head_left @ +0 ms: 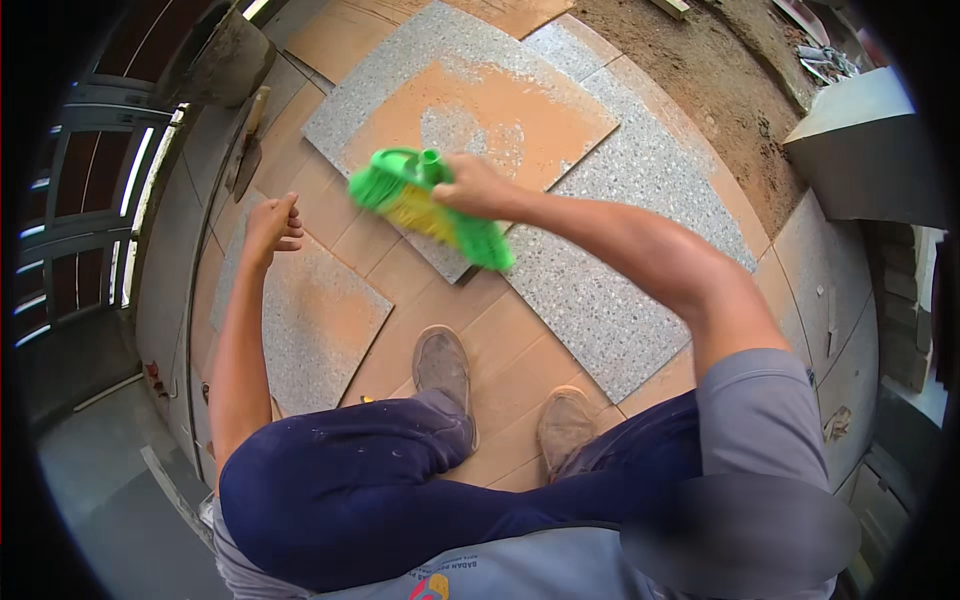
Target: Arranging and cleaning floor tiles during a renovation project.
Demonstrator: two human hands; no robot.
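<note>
My right hand [468, 187] is closed around a green broom head [478, 238] with yellow bristles and no pole in its socket. The broom head is slightly blurred and held over the near corner of a large grey speckled tile [372, 93]. Orange dust covers much of that tile's middle. My left hand [272, 226] is empty, its fingers loosely bent and apart, above a smaller speckled tile [318, 345] at the left. That tile also carries orange dust. Another speckled tile [610, 300] lies to the right, partly behind my right forearm.
A trowel [247, 150] with a wooden handle lies at the left by a dirty bucket [215, 62]. Orange-brown floor tiles [505, 345] run beneath my shoes. Bare soil [690, 110] borders the far right, beside a grey block-like structure [860, 150]. A metal gate [85, 190] stands left.
</note>
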